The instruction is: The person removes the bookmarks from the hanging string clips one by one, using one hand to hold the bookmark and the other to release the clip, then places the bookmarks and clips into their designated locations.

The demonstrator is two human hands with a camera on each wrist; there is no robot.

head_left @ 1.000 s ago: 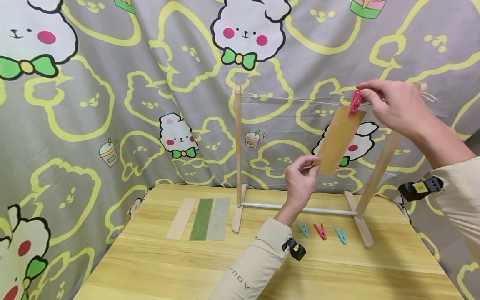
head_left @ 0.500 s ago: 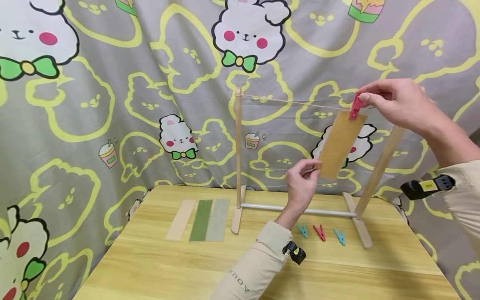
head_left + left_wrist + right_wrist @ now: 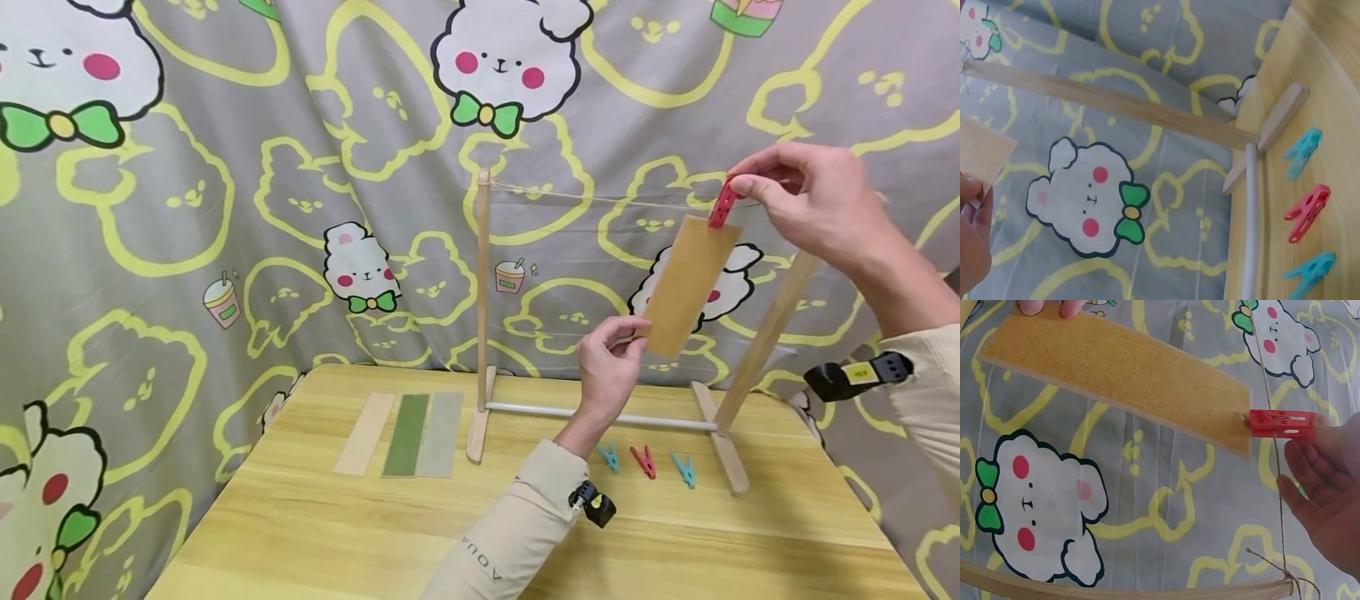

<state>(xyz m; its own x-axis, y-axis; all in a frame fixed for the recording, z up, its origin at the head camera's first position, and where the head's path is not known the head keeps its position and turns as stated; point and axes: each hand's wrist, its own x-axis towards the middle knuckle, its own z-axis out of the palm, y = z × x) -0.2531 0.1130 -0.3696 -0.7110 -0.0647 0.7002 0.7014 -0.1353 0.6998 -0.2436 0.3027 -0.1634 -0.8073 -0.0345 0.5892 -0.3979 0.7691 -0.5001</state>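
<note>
A tan rectangular strip (image 3: 686,292) hangs slanted just in front of the string line (image 3: 600,197). My left hand (image 3: 611,358) pinches its lower left edge between thumb and fingers. At the strip's top edge is a red clothespin (image 3: 722,205), whose handle end my right hand (image 3: 821,200) pinches. In the right wrist view the clothespin (image 3: 1282,423) meets the strip's end (image 3: 1147,387), and the string (image 3: 1277,469) crosses at the clothespin. How firmly its tips bite the strip cannot be told. Only the strip's corner (image 3: 985,150) shows in the left wrist view.
A wooden stand with a left post (image 3: 483,292), right post (image 3: 768,342) and white bottom bar (image 3: 600,415) stands on the table (image 3: 337,533). Pink (image 3: 365,433), green (image 3: 407,435) and grey (image 3: 440,435) strips lie left. Two blue clothespins (image 3: 684,470) and a red one (image 3: 643,461) lie in front.
The red clothespin has slid up slightly relative to the strip, overlapping less of its top edge. My left hand keeps its pinch on the strip. The head view has shifted a little.
</note>
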